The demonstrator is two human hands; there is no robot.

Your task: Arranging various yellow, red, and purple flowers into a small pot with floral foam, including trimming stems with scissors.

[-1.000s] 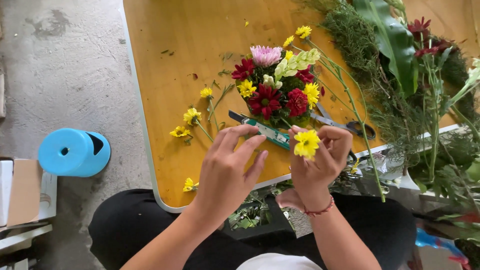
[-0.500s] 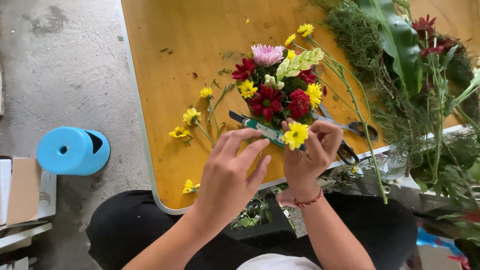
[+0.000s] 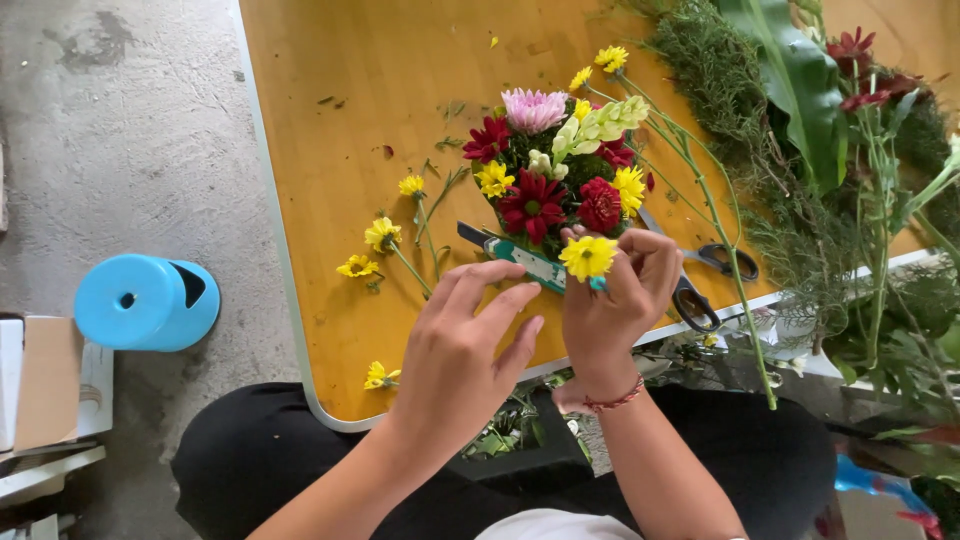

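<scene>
- I see the right hand (image 3: 615, 305) at about five o'clock from the flower arrangement (image 3: 555, 175); its fingers are pinched together on a yellow flower (image 3: 588, 256), which sits just at the arrangement's near edge
- The left hand (image 3: 465, 345) lies just beside the right, at nine o'clock from it; its fingers are spread apart and hold nothing, the tips close to the green-handled tool (image 3: 520, 258) lying on the desk (image 3: 350, 120)
- The arrangement holds red, pink and yellow blooms; it stands near the middle of the desk
- Loose yellow flowers (image 3: 385, 240) lie on the desk at nine o'clock from the arrangement; another rests near the desk's near edge
- Scissors (image 3: 705, 280) lie at three o'clock from the right hand; I cannot tell whether they touch it
- Greenery (image 3: 800, 130) is heaped at two o'clock; a blue stool (image 3: 145, 302) stands on the floor at nine o'clock
</scene>
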